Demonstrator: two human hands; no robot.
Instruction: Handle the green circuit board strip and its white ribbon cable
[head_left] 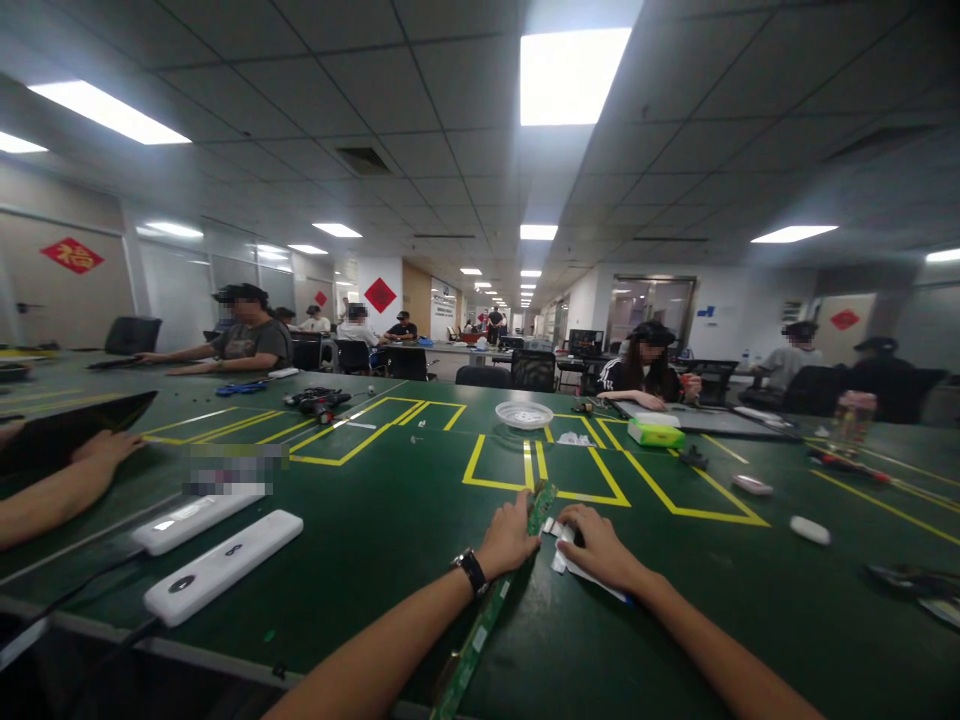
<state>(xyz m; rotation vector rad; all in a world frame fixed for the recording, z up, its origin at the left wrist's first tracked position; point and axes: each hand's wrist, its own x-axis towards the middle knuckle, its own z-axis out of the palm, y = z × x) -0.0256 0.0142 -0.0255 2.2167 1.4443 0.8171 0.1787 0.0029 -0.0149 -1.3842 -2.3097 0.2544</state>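
Note:
My left hand, with a dark watch on its wrist, is closed round a long, narrow green circuit board. The board slants from the bottom edge up past my fingers, its far end showing above them. Just right of it, my right hand has curled fingers on a small white and silvery piece. A white sheet with a blue edge lies partly under that hand. What exactly its fingertips pinch is too small to tell.
Yellow tape outlines mark the green table. Ahead stands a clear round dish, with a green-and-white box to its right. Two white power strips lie left. Another person's arm reaches in at far left; people sit across the table.

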